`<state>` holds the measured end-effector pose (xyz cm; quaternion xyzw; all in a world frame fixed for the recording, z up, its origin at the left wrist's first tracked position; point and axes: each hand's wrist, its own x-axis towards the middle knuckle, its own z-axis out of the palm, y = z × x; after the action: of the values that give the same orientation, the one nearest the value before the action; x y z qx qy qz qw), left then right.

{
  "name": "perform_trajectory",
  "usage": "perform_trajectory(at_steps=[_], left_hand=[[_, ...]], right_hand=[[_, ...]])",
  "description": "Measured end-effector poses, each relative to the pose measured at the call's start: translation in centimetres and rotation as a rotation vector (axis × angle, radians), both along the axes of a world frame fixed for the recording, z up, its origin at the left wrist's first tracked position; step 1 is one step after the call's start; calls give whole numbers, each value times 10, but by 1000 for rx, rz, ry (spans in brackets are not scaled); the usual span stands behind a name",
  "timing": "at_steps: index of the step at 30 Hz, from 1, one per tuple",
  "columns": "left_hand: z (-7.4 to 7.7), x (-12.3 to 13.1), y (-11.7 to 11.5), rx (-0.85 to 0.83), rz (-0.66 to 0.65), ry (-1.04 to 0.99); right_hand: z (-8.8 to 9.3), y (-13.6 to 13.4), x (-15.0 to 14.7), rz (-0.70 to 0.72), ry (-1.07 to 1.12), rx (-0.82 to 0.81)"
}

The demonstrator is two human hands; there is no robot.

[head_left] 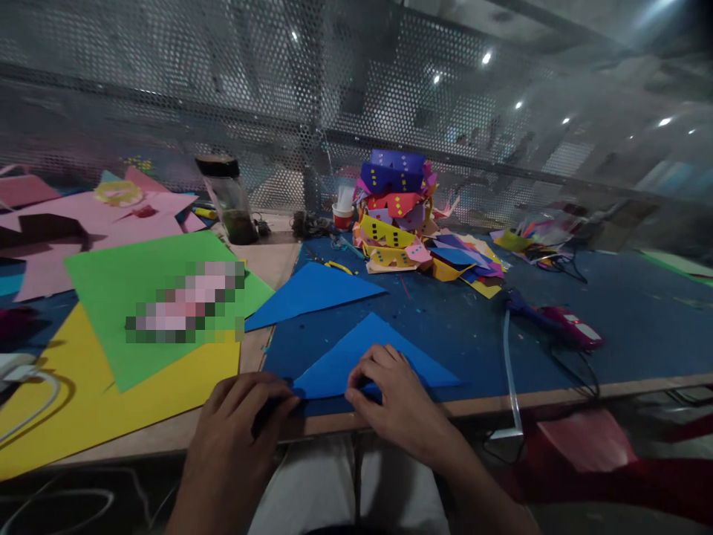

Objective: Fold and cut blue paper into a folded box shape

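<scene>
Along the left edge of the table, a large yellow paper sheet (111, 401) lies flat under a green paper sheet (139, 297), with pink paper cut-outs (83, 223) behind them toward the far left corner. A clear plastic jar with a dark lid (228, 197) stands near the back edge, in front of the perforated metal screen (278, 89).

At the near edge, the left hand (239, 423) comes up from below, palm down, wrist bent inward; its fingers are held together and curled, the tips pressing the left corner of a folded blue paper triangle (356, 357). That triangle lies flat on the blue table mat (613, 312), just inside the near edge, at the middle. The right hand (398, 401) rests on the triangle's lower edge, palm down, fingers bent and close together, thumb and forefinger pinching the paper's fold.

A second blue paper triangle (312, 290) lies just behind, apart from the first. Farther back stands a stacked pile of coloured paper shapes (395, 208). Toward the right edge lies a purple and pink glue gun (562, 323), its cord trailing over the near edge.
</scene>
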<state>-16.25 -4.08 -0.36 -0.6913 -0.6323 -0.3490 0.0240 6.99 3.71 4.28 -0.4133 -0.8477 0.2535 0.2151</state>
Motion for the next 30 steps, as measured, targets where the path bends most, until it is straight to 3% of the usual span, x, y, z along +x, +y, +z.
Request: perform_trajectory(at_steps=[12, 30], left_hand=[[15, 0, 3, -37, 24, 40], [13, -6, 7, -91, 39, -10]], right_hand=[[1, 1, 1, 2, 19, -12], [1, -1, 0, -1, -3, -12]])
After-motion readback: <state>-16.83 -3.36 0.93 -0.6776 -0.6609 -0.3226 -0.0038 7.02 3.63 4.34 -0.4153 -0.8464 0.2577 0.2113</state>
